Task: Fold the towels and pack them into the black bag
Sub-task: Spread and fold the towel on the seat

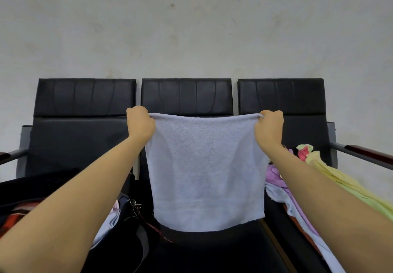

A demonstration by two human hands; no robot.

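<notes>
A pale lavender-white towel [206, 170] hangs spread out in front of the middle chair. My left hand [140, 124] grips its top left corner and my right hand [269, 127] grips its top right corner, both at the height of the seat backs. The towel's lower edge hangs just above the middle seat. The black bag [125, 234] lies open on the left seat, partly under my left forearm, with light cloth showing inside. A heap of unfolded towels, purple [276, 177], light blue and yellow [331, 177], lies on the right seat.
Three black chairs [186, 96] stand joined in a row against a pale wall. Metal armrests with dark wood tops [368, 152] stick out at both ends. A key ring [135, 205] hangs from the bag. Red patterned fabric [14, 215] lies at the far left.
</notes>
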